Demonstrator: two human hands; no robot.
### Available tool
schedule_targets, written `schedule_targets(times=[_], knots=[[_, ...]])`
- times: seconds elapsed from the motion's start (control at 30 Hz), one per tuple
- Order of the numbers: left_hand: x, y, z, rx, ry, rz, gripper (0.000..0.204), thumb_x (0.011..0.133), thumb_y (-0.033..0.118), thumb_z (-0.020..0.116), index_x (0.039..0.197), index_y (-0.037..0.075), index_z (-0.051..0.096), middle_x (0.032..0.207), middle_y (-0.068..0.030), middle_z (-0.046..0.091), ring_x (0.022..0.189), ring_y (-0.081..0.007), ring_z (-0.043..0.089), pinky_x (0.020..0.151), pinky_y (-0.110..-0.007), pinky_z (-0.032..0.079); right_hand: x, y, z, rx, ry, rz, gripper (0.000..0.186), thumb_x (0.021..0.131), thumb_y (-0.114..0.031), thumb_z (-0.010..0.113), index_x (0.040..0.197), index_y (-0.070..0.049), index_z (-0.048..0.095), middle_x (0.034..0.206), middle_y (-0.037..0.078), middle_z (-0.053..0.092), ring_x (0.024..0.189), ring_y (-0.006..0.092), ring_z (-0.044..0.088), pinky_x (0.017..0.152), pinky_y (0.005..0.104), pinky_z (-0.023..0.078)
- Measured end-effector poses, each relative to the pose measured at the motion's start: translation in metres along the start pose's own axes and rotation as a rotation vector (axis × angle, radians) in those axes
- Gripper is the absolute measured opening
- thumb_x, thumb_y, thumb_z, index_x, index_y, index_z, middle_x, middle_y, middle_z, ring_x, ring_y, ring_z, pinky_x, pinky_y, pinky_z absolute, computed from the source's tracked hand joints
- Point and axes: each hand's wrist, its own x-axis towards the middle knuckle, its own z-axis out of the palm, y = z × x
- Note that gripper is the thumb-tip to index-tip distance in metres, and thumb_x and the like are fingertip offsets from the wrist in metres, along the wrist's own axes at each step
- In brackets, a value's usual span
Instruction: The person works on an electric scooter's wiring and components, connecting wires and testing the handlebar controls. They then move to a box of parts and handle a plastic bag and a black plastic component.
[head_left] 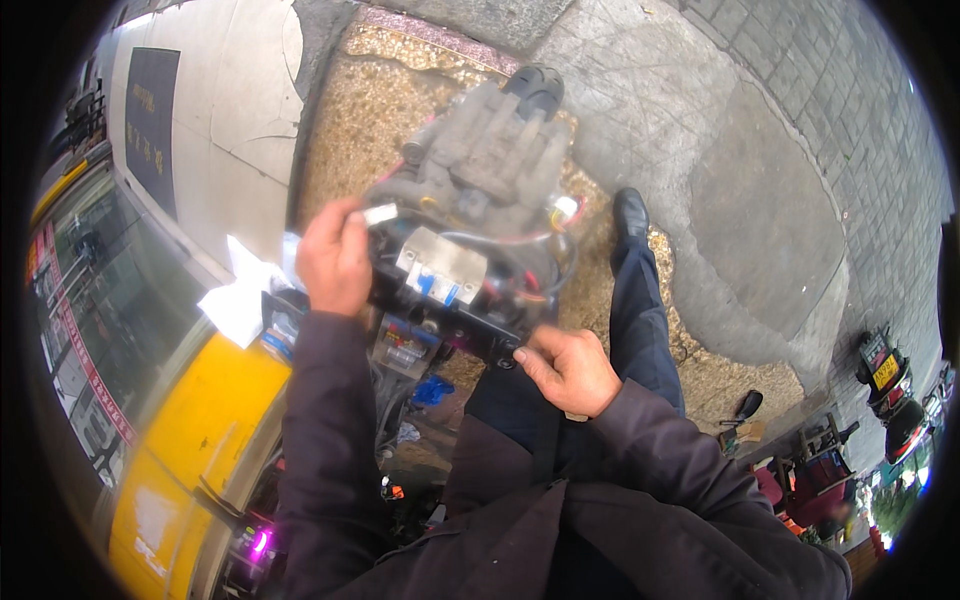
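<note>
A dusty grey wheeled machine (490,150) is in front of me, a dark wheel at its far end and loose wires along its near side. A black bar (450,318) crosses its near end, beside a silver metal plate (440,262) with blue patches. At the bar's left end my left hand (335,258) is closed, a small white connector-like piece (380,213) at its fingertips. My right hand (575,370) is closed on the bar's right end, thumb on top. Another white connector (566,206) hangs on wires at the machine's right side. Blur hides finer parts.
A yellow panel (205,410) and glass-fronted case stand close on my left, with white paper (240,300) beside them. Below the machine are a clear parts box (405,348) and a blue crumpled item (433,390). Parked motorbikes (895,400) stand far right.
</note>
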Motion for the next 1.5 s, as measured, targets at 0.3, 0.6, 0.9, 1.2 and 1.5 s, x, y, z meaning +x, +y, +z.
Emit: schedule_targets(times=[0.3,0.6,0.9,1.2,1.5], knots=[[0.000,0.002,0.002,0.044,0.054,0.027,0.017,0.089,0.013,0.060,0.098,0.005,0.072,0.091,-0.0162,0.071,0.085,-0.0323,0.068,0.076,-0.039,0.052,0.002,-0.006,0.001,-0.024,-0.005,0.052,0.021,0.088,-0.020,0.071,0.083,-0.002,0.061,0.061,0.016,0.061,0.060,0.0366,0.064,0.057,0.0444,0.049],[0.002,0.004,-0.005,0.130,0.162,0.111,0.019,0.091,0.026,0.059,0.096,0.013,0.072,0.085,-0.0140,0.070,0.081,-0.0352,0.067,0.070,-0.045,0.052,0.035,-0.048,-0.003,-0.227,0.045,-0.123,0.047,0.082,-0.014,0.078,0.123,-0.001,0.059,0.054,0.007,0.054,0.045,0.0225,0.053,0.049,0.0343,0.043],[0.003,-0.009,-0.007,0.113,0.154,0.113,0.020,0.089,0.027,0.056,0.096,0.019,0.073,0.084,-0.0076,0.073,0.079,-0.0313,0.069,0.066,-0.046,0.053,0.048,-0.050,0.013,-0.059,0.008,0.169,0.039,0.084,-0.002,0.079,0.120,0.001,0.064,0.061,-0.007,0.044,0.054,0.0032,0.037,0.050,0.0240,0.032],[0.000,-0.015,0.000,0.063,0.208,0.154,0.019,0.083,0.025,0.057,0.080,0.012,0.070,0.065,-0.0120,0.068,0.065,-0.0316,0.070,0.057,-0.046,0.054,0.047,-0.060,0.023,-0.026,0.030,0.192,0.041,0.090,-0.003,0.073,0.127,0.003,0.056,0.064,-0.001,0.058,0.047,0.0059,0.048,0.042,0.0236,0.038],[0.000,-0.019,-0.005,0.056,0.183,0.188,0.022,0.084,0.026,0.055,0.090,0.014,0.073,0.071,-0.0143,0.070,0.070,-0.0317,0.072,0.060,-0.047,0.056,0.045,-0.064,0.032,-0.095,0.096,0.167,0.040,0.091,-0.009,0.074,0.125,0.004,0.058,0.064,0.002,0.059,0.046,0.0079,0.049,0.041,0.0248,0.038]])
